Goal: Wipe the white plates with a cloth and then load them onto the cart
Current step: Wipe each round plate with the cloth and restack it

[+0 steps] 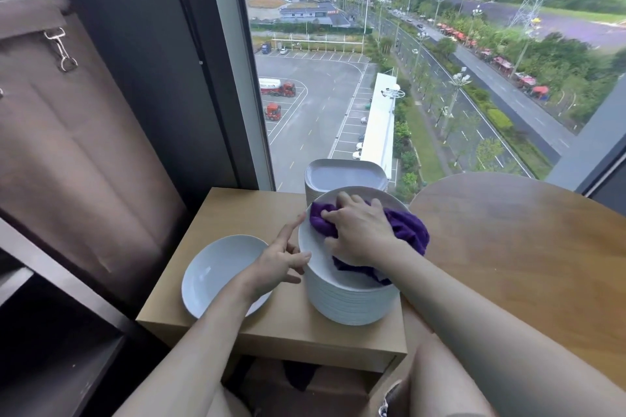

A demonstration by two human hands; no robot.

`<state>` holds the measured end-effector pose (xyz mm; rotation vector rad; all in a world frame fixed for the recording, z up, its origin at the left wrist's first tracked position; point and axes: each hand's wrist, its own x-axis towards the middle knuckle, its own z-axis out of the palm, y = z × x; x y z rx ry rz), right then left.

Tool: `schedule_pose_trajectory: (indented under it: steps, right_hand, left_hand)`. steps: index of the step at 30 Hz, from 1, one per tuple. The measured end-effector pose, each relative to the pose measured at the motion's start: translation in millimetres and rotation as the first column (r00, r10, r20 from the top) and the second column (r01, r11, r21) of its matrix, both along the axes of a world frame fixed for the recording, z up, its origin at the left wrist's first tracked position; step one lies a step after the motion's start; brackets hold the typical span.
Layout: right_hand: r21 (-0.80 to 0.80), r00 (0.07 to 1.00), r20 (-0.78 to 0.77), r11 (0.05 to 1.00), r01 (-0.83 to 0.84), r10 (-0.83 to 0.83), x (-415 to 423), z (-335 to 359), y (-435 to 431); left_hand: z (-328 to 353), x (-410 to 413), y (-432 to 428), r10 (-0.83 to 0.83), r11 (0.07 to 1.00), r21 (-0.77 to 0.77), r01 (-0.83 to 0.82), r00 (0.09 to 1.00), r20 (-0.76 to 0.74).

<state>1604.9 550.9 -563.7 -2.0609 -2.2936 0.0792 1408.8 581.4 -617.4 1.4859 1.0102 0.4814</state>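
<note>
R hand [359,234] grips purple cloth [408,227] on plate stack [352,301]; L hand [283,261], fingers spread, touches rim (1 plate [213,271] by table [244,213] edge).

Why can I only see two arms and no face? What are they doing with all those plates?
The camera sits on the person's head and looks down, so you see their arms as if through their own eyes. There is only this one picture. The right hand presses a bunched purple cloth onto the top plate of a tall stack of round white plates. Its fingers curl round the cloth. The left hand touches the rim of the top plate, probably to steady it. A single plate lies beside the stack on a small wooden table. Behind is a stack of squarish plates. A round table stands to the right.
</note>
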Motion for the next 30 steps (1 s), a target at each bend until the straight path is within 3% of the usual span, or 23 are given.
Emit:
schedule_pose_trajectory:
  steps: [9,15,19,24,30]
  right_hand:
    - [-0.195,0.972,-0.167,0.961,-0.198,0.166,-5,11,-44]
    - [-0.284,0.972,0.045,0.936,-0.209,0.231,22,27,-66]
    - [-0.320,0.991,0.104,0.946,-0.048,0.085,55,40,-73]
    - [-0.164,0.971,0.194,0.972,0.170,-0.137,76,44,-44]
    - [-0.013,0.963,0.198,0.982,0.187,-0.181,35,25,-4]
  left_hand:
    - [5,-2,-8,0.004,0.999,0.039,-0.003,0.999,-0.037]
    - [8,-1,-9,0.006,0.999,0.051,-0.002,0.996,-0.084]
    - [9,1,-9,0.011,0.999,0.037,-0.008,0.998,-0.068]
    - [12,1,-9,0.004,0.999,0.033,-0.003,0.999,-0.043]
    - [12,1,-7,0.001,1.000,0.028,0.000,0.999,-0.047]
